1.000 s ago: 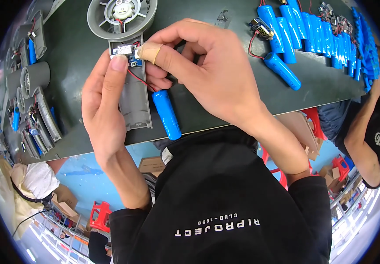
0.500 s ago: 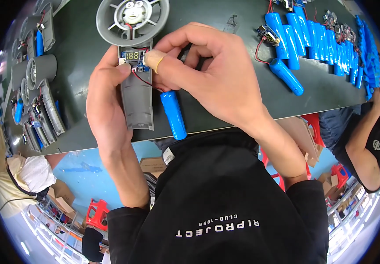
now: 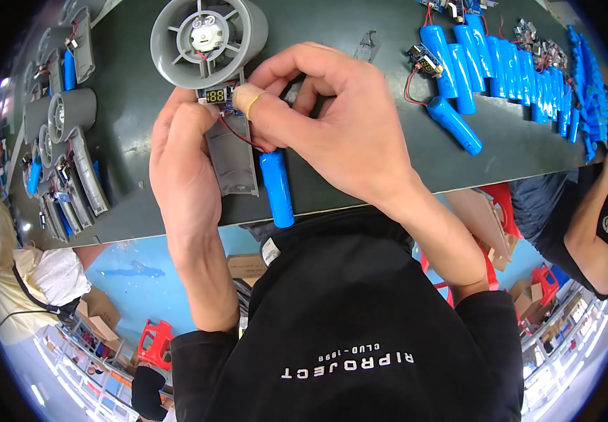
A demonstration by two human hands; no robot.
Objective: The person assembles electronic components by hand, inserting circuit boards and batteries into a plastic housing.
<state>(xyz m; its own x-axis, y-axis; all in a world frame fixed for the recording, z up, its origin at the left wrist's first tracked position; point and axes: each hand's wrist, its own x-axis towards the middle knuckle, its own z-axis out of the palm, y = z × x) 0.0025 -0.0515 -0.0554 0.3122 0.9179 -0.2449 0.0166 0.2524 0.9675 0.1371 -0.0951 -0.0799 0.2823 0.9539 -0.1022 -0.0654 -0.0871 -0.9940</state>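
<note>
A grey plastic fan housing point(image 3: 256, 49), round with spokes and a trough-like handle half point(image 3: 233, 165), lies before me. My left hand point(image 3: 186, 158) is closed around the handle's left side, its thumb against a small circuit board point(image 3: 216, 96) with a lit display. My right hand point(image 3: 346, 119) closes in at the board's right edge; its thumb wears a yellowish finger cot point(image 3: 247, 98). What its fingertips pinch is partly hidden. Red and dark wires point(image 3: 240, 133) run from the board to a blue cylindrical battery point(image 3: 277, 188), which hangs slightly over the table's near edge.
Several blue batteries point(image 3: 501, 67) with boards stand in rows on the right of the dark table point(image 3: 332, 176). One wired battery point(image 3: 453, 125) lies apart. More grey housings point(image 3: 72, 116) and handle halves crowd the left. Another person's arm point(image 3: 596, 218) reaches in at far right.
The handle's lower end has swung right and the board has shifted slightly down and right. My left hand has moved right with them. The battery has slid slightly toward me.
</note>
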